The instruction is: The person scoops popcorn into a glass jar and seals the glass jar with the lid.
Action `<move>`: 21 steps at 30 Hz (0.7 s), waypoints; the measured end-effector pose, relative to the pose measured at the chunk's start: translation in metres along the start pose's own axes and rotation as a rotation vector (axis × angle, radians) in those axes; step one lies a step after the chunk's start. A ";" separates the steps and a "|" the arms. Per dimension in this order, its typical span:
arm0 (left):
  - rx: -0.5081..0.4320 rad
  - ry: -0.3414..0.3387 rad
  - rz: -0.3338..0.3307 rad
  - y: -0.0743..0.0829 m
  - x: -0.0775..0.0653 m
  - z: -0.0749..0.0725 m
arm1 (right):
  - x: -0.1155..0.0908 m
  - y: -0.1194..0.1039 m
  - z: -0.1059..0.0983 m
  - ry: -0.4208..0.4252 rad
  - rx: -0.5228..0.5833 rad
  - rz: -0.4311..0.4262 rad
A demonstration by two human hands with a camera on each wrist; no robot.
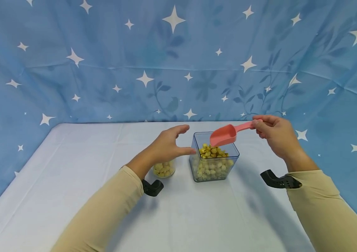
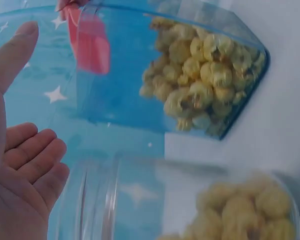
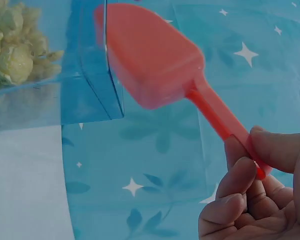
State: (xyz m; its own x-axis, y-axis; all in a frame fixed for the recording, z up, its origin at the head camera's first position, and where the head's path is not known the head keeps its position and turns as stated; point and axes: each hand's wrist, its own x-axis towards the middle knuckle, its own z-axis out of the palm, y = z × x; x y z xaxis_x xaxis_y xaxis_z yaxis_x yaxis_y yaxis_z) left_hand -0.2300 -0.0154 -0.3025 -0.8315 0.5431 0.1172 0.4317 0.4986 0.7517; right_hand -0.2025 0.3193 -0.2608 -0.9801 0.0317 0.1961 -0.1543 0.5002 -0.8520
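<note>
My right hand (image 1: 274,134) pinches the handle end of a coral-pink scoop (image 1: 224,135) between thumb and fingers. The scoop's bowl overlaps the rim of a clear bluish square container (image 1: 211,169) partly filled with popcorn (image 1: 210,152). In the right wrist view the scoop's bowl (image 3: 155,55) is tilted, its tip at the container's mouth. My left hand (image 1: 169,143) is held with thumb and fingers spread wide, nothing between them, just left of the container. Below it stands a clear round jar (image 2: 140,200) holding popcorn, its upper part hidden by the hand in the head view.
A white cloth covers the table (image 1: 71,168). Behind it and at the sides hangs a blue curtain (image 1: 112,52) with white stars and leaf prints. Black wrist camera mounts (image 1: 280,180) sit on both forearms.
</note>
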 end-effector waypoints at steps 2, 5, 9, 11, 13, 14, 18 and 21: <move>0.022 -0.015 0.006 0.004 0.006 0.005 | -0.002 -0.004 0.000 0.010 -0.093 0.000; 0.045 -0.035 0.002 0.006 0.012 0.013 | -0.004 -0.010 0.002 0.026 -0.201 -0.006; 0.072 -0.051 -0.020 0.006 0.016 0.019 | -0.005 -0.017 0.007 0.046 -0.301 -0.062; 0.080 -0.053 -0.026 0.005 0.017 0.021 | -0.004 -0.019 0.009 0.053 -0.327 -0.091; 0.080 -0.055 -0.026 0.005 0.017 0.022 | -0.004 -0.020 0.011 0.057 -0.344 -0.107; 0.082 -0.056 -0.025 0.006 0.018 0.022 | -0.004 -0.021 0.013 0.056 -0.353 -0.117; 0.095 -0.066 -0.021 0.007 0.018 0.021 | -0.005 -0.024 0.017 0.058 -0.399 -0.173; 0.109 -0.072 -0.024 0.008 0.018 0.021 | -0.006 -0.028 0.020 0.067 -0.444 -0.229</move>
State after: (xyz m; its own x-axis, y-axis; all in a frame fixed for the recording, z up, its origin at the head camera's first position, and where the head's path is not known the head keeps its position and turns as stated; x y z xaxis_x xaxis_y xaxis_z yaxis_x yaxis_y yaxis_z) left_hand -0.2342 0.0130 -0.3078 -0.8162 0.5755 0.0503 0.4508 0.5801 0.6784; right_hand -0.1944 0.2872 -0.2478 -0.9149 -0.0737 0.3969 -0.2821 0.8200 -0.4980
